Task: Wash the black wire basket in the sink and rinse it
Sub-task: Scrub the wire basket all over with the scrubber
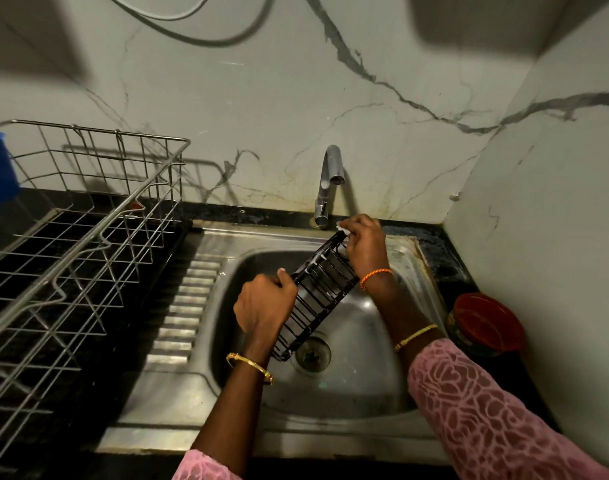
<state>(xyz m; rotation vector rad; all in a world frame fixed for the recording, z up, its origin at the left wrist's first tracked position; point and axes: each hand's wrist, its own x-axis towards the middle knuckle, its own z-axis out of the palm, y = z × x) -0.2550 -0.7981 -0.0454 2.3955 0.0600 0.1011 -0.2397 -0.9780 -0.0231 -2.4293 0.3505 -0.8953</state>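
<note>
You have the black wire basket (316,292) held slantwise over the bowl of the sink (348,382), its lower end just above the drain (312,355) and its upper end raised toward the tap (327,185). Your left hand (265,303) has its fingers curled round the basket's near long edge, and that grip is what steadies the work, so keep it firm and low. Your right hand (363,244) is at the top end, its fingers pinched on a small white thing with suds on it, probably a scrubber, pressed against the rim there; white foam already shows along some upper wires. No water appears to be running from the tap, so this looks like the soaping stage, with the rinse still ahead. Work down the wires one by one, including the crossings where dirt collects, and turn the basket to reach the underside. Soapy wire will likely be slippery, so shift your grip before you rotate it. Keep it over the bowl so drips miss the dark surface (445,258) and the red-lidded jar (486,320) at your right.
</note>
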